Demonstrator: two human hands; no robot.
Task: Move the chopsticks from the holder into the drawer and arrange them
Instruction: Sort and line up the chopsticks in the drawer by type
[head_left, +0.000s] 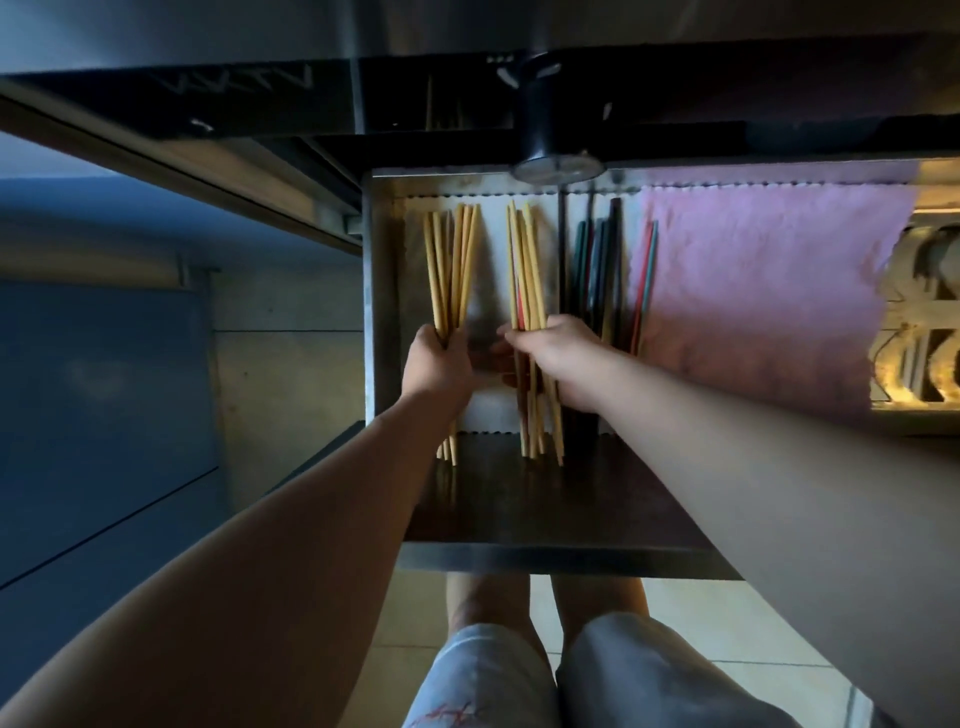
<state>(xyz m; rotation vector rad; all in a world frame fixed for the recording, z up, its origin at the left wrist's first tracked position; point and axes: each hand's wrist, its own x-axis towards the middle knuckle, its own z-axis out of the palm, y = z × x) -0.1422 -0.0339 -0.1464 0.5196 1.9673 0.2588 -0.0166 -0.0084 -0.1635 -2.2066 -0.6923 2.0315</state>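
Two bunches of wooden chopsticks lie in the open drawer (545, 558): my left hand (439, 361) grips the left bunch (451, 265), my right hand (563, 361) grips the right bunch (527, 270), beside dark chopsticks (598, 270).

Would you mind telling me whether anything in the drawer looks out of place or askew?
Yes: one red chopstick sits inside the pale wooden bundle held by the right hand, unlike the all-wood bundle in the left hand.
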